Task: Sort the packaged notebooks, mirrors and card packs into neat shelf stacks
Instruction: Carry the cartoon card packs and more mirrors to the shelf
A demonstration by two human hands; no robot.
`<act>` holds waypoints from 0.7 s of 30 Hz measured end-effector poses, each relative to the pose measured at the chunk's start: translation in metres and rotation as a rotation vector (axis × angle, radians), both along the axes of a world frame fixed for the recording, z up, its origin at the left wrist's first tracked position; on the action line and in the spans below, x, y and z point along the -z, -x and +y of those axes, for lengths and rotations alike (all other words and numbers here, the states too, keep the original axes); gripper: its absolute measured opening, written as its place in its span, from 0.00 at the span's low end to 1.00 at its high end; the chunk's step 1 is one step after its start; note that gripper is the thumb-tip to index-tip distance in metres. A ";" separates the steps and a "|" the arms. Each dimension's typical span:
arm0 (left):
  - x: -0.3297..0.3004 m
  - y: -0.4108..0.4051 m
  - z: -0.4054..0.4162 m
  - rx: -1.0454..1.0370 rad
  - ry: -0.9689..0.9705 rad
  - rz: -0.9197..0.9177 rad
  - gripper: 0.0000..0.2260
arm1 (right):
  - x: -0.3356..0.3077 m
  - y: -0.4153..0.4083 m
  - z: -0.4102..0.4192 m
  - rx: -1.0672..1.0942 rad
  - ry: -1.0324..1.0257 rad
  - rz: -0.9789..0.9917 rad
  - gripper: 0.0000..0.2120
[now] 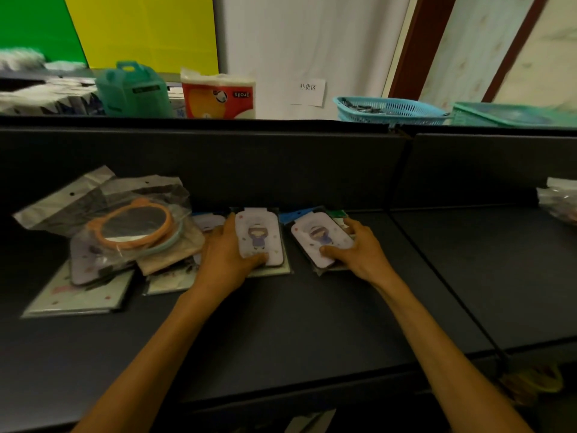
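Note:
On the dark shelf (312, 307) my left hand (226, 257) grips a white card pack (258, 234) printed with a cartoon figure, thumb on its near edge. It lies on top of other flat packs. My right hand (359, 250) grips a second, matching card pack (320, 239), tilted, on a small stack with blue and green packaging under it. At the left lies a loose pile: an orange-rimmed mirror (134, 226) in a clear bag, over a purple packaged item (87, 264) and flat notebooks (78, 295).
A dark back panel (218, 164) walls the shelf. A divider line (437, 276) runs diagonally at the right, with a bagged item (559, 204) beyond it. Behind the panel stand a teal container (131, 89), a paper-roll pack (218, 95) and blue and green baskets (390, 110).

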State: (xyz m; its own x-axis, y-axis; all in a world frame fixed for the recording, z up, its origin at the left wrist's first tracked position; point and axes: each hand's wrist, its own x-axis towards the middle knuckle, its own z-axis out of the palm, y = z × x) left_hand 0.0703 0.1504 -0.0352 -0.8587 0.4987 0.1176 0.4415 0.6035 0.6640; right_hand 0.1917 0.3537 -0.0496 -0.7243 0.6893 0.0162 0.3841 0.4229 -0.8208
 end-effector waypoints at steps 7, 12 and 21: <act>-0.006 0.007 -0.006 0.027 -0.101 -0.175 0.34 | -0.003 -0.012 -0.009 -0.012 0.126 0.075 0.24; -0.003 0.006 -0.010 0.125 -0.239 -0.248 0.22 | -0.005 -0.028 -0.017 0.039 0.251 0.164 0.11; -0.002 -0.019 -0.003 0.260 -0.529 -0.475 0.20 | -0.004 -0.100 -0.010 0.123 0.318 0.368 0.17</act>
State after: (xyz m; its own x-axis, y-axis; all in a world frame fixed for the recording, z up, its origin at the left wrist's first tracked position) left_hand 0.0892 0.1469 -0.0328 -0.7391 0.6721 0.0442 0.1205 0.0674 0.9904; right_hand 0.2922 0.3433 -0.0460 -0.6231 0.7815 0.0301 0.0764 0.0991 -0.9921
